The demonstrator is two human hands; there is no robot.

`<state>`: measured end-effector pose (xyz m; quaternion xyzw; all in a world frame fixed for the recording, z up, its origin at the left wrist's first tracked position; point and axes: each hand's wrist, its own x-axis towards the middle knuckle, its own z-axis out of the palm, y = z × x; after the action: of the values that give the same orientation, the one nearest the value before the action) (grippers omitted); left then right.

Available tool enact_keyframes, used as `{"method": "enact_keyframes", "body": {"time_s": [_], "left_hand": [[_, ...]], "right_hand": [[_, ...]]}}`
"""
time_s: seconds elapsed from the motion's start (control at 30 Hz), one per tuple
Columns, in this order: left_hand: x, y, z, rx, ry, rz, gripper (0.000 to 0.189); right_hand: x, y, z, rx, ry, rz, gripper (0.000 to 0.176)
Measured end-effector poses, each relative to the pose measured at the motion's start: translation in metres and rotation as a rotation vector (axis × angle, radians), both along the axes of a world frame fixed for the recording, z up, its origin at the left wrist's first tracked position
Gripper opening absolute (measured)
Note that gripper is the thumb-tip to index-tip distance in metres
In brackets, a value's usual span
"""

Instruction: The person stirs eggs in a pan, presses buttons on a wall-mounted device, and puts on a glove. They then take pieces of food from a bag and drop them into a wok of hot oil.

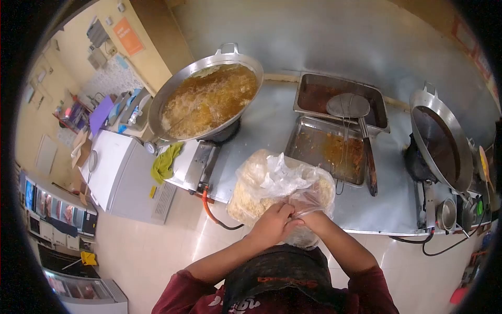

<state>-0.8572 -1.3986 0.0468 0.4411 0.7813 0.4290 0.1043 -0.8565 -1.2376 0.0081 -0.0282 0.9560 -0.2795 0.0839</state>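
A large clear plastic bag (251,194) of pale, crumb-like food stands at the front edge of the metal counter, its crumpled whitish top gathered open. My left hand (273,225) is at the near side of the bag, fingers curled and pinching a fold of clear plastic close to my right wrist. Thin, see-through plastic covers the fingers of my right hand (309,215), which lies against the bag's near right side; how those fingers are set is hidden. Below both hands, more clear plastic hangs in front of my dark apron (282,272).
At the back left, a big wok (260,70) holds bubbling oil. A skimmer (370,162) lies across two metal trays (289,152) behind the bag. To the right sits another wok (460,136) with dark oil. A green cloth (166,163) and an orange hose (207,206) are at left.
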Motion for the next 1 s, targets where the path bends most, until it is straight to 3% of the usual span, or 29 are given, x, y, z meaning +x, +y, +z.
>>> {"method": "enact_keyframes", "body": {"time_s": [0.13, 0.23, 0.3, 0.37, 0.47, 0.53, 0.6, 0.67, 0.7, 0.77, 0.87, 0.93, 1.0], "left_hand": [[-0.018, -0.003, -0.011, 0.097, 0.18, -0.198, 0.012], [-0.028, -0.006, -0.014, -0.121, 0.314, -0.029, 0.013], [-0.025, -0.003, -0.013, -0.121, 0.362, -0.032, 0.012], [-0.016, 0.0, -0.003, -0.138, 0.363, -0.03, 0.013], [-0.026, 0.003, -0.016, -0.231, 0.393, 0.032, 0.014], [-0.042, -0.012, -0.043, -0.234, 0.407, 0.165, 0.016], [-0.046, -0.023, -0.052, -0.2, 0.477, 0.238, 0.014], [-0.03, -0.02, -0.032, -0.216, 0.555, 0.292, 0.014], [-0.025, -0.02, -0.025, -0.224, 0.595, 0.319, 0.014], [-0.032, -0.022, -0.035, -0.286, 0.592, 0.403, 0.014], [-0.041, -0.023, -0.038, -0.236, 0.682, 0.473, 0.02], [-0.036, -0.024, -0.034, -0.212, 0.722, 0.527, 0.026], [-0.03, -0.017, -0.02, -0.217, 0.73, 0.61, 0.033]], "right_hand": [[0.004, 0.004, -0.004, 0.0, -0.013, -0.005, 0.03], [0.018, 0.003, -0.007, 0.004, -0.051, 0.01, 0.029], [0.032, 0.002, -0.001, 0.03, -0.096, 0.045, 0.028], [0.049, 0.001, 0.04, 0.096, -0.237, 0.152, 0.027], [0.07, 0.0, 0.052, -0.158, -0.235, 0.098, 0.022], [0.097, 0.004, 0.084, -0.31, 0.261, 0.122, 0.019], [0.116, 0.019, 0.085, -0.34, 0.486, 0.044, 0.019], [0.135, 0.052, 0.065, -0.256, 0.417, -0.102, 0.02], [0.14, 0.056, 0.049, -0.47, 0.323, -0.391, 0.022], [0.123, 0.059, 0.043, -0.392, 0.391, -0.46, 0.034], [0.077, 0.033, 0.084, -0.179, 0.344, -0.288, 0.05], [0.037, 0.022, 0.066, 0.034, 0.49, -0.1, 0.063], [-0.01, 0.028, 0.026, 0.124, 0.509, 0.004, 0.052]]}}
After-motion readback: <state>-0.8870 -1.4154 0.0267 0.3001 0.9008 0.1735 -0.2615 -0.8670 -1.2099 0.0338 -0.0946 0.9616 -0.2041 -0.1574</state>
